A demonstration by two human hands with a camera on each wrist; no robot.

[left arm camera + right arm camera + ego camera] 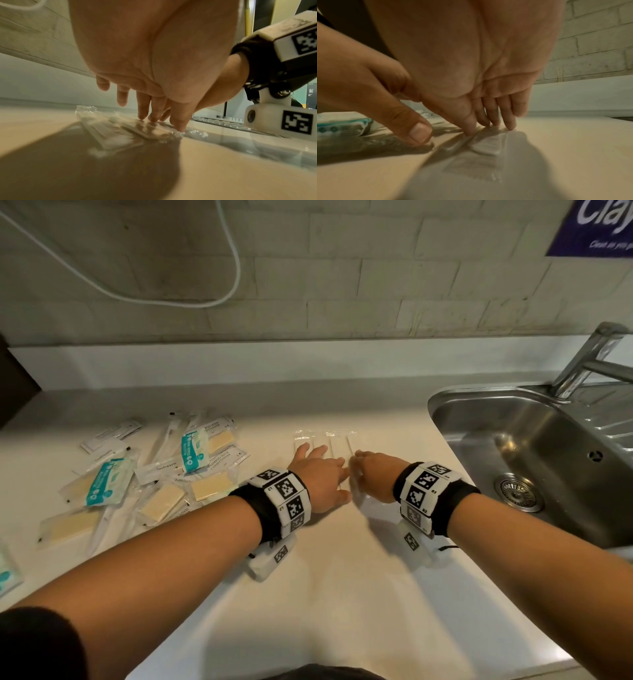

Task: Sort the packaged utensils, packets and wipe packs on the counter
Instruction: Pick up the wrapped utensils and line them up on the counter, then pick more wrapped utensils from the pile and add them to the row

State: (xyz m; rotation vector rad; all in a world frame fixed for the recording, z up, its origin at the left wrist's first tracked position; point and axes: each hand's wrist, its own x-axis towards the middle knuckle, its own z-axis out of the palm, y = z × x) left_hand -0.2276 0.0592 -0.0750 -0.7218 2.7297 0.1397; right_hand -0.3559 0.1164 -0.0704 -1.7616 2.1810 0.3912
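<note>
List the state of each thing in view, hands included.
Left hand: open, fingertips pressing the clear packs.
Right hand: open, fingertips on the clear packs.
Clear utensil packs: sealed, flat, side by side.
Unsorted pile: jumbled, overlapping.
Faucet: no water running.
Sink: empty.

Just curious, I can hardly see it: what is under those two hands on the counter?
Clear plastic sleeves holding pale, slim utensils lie flat in a row on the counter. The left hand and right hand press them with straight fingertips. The near ends are covered.
</note>
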